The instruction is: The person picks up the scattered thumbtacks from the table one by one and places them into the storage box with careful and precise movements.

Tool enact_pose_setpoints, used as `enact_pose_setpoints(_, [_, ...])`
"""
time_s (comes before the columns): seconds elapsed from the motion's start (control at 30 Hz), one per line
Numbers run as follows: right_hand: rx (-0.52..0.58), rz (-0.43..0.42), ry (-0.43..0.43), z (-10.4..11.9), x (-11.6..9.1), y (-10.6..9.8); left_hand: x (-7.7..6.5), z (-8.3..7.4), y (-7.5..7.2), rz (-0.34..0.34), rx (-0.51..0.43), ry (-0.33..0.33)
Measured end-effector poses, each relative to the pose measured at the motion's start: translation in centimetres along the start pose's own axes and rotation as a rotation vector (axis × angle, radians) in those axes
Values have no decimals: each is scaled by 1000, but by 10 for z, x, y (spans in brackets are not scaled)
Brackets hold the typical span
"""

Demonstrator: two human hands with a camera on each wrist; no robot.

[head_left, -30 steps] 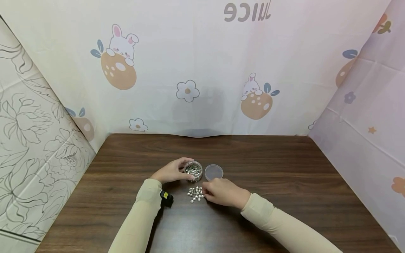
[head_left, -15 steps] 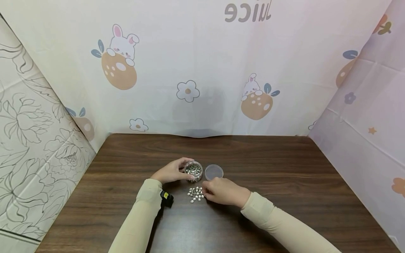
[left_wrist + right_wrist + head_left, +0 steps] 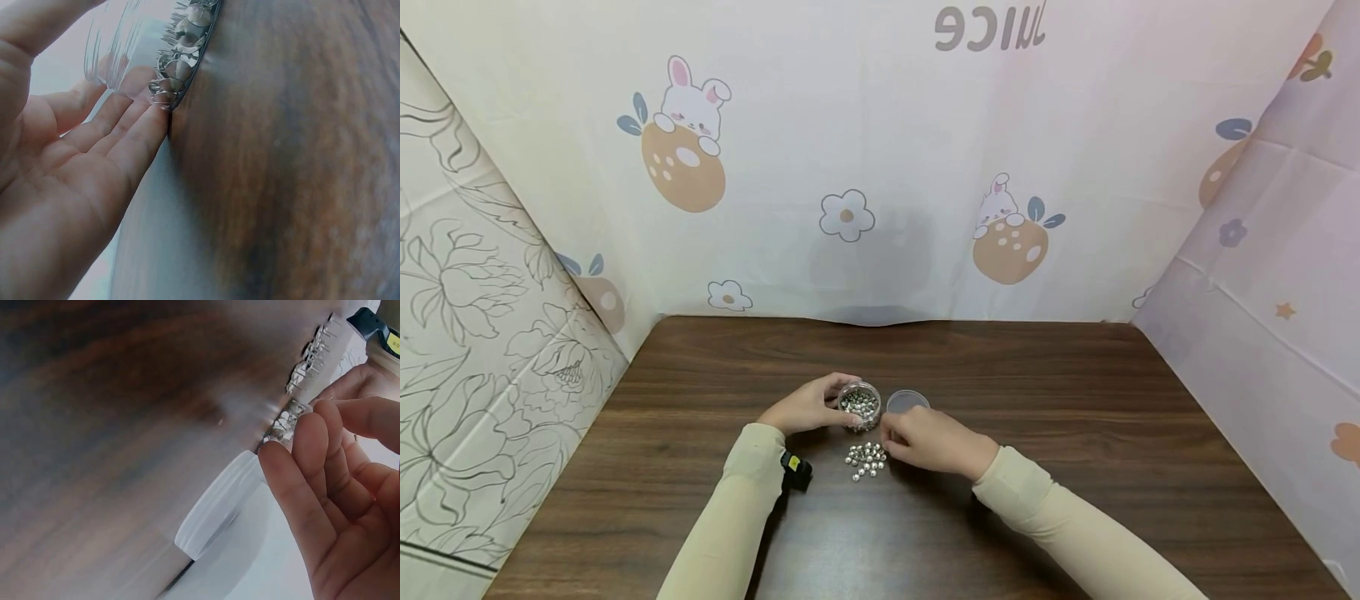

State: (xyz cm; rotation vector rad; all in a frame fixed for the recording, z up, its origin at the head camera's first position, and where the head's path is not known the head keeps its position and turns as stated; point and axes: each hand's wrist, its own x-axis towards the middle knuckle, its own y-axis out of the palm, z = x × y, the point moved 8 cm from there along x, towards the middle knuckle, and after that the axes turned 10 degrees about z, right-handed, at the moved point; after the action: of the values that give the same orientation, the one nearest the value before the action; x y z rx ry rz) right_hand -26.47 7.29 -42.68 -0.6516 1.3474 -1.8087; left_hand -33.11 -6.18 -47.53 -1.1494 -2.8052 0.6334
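In the head view my left hand (image 3: 808, 407) holds a clear plastic jar (image 3: 877, 406) of silver thumbtacks (image 3: 860, 404), thumb on the near side and fingers around the far side. Its wall and the tacks' points show in the left wrist view. Just in front of the jar lies a loose pile of silver thumbtacks (image 3: 865, 458). My right hand (image 3: 936, 442) is above the pile's right edge, thumb and forefinger pinched together. In the right wrist view a thin pin shows at those fingertips, apparently a thumbtack; its head is mostly hidden by the fingers.
A clear round lid (image 3: 907, 401) lies right of the jar, partly behind my right hand. A black strap device with a yellow label (image 3: 795, 471) sits at my left wrist. The brown wooden table (image 3: 1037, 375) meets patterned curtains at the back and sides.
My right hand has lifted slightly away from the tack pile, toward the jar and lid, covering more of the lid. My left hand and the jar stay in place.
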Motion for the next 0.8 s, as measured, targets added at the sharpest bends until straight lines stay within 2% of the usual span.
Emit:
enact_pose_setpoints(0.2, [13, -18, 13, -2, 3, -6, -11, -24, 3, 25, -39, 3])
enact_pose_setpoints(0.47, [10, -61, 77, -8, 8, -14, -11, -26, 3, 37, -35, -2])
enact_pose_setpoints(0.8, [33, -110, 151, -18, 20, -22, -13, -32, 3, 60, 18, -17])
